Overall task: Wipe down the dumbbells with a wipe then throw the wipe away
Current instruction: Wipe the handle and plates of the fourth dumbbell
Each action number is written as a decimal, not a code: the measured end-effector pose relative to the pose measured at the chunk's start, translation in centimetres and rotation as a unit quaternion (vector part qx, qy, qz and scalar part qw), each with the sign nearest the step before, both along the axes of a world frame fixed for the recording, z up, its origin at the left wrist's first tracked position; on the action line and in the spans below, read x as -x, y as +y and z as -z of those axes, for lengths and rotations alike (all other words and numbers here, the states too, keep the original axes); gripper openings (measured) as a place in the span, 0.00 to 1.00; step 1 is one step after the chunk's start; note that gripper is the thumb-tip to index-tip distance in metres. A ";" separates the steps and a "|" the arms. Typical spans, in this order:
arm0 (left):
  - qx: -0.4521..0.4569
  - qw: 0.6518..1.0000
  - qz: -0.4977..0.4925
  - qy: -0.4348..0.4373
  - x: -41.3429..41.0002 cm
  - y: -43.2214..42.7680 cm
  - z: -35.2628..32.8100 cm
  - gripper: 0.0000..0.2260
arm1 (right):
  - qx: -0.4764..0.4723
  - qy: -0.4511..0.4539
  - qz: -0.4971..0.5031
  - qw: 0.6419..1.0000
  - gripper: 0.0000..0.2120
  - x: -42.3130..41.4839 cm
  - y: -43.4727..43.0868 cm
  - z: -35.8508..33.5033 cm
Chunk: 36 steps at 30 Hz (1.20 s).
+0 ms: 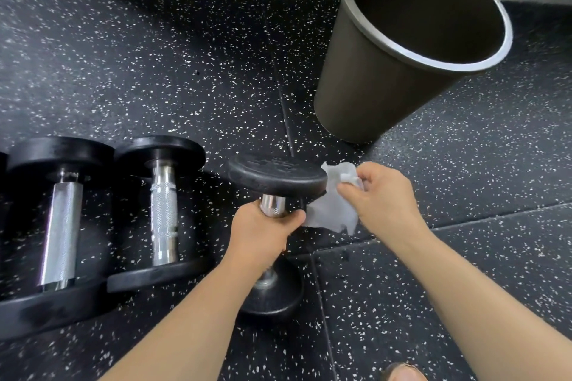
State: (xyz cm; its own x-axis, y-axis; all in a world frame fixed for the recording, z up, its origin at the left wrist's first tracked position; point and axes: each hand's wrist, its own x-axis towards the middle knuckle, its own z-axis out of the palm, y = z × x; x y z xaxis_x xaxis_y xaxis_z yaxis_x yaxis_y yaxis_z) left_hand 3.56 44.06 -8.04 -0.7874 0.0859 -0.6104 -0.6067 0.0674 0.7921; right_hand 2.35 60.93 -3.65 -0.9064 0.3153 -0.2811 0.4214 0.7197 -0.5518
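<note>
Chrome dumbbell handle (272,206) mostly hidden inside the gripping left hand (263,233); right hand (385,199) pinches the crumpled wipe (331,215).

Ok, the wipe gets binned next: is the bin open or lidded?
Open. The bin stands upright with no lid, and its metal rim rings a dark inside. Its bottom is too dark to tell.

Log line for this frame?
left hand: grips dumbbell | right hand: holds wipe at its head | trash bin: upright | phase: wiping
</note>
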 end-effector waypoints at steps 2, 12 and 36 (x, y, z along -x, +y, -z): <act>0.003 1.000 -0.003 0.006 0.0 0.1 0.0 0.10 | 0.136 0.006 0.080 0.987 0.06 0.6 -1.1 0.2; 0.010 1.000 -0.001 0.011 0.1 0.0 -0.3 0.08 | 0.331 0.027 0.103 0.937 0.11 -2.3 -4.3 -4.7; 0.045 0.997 0.060 0.013 0.1 0.5 -0.4 0.11 | 0.385 0.026 0.205 0.900 0.16 -1.2 -2.3 -1.8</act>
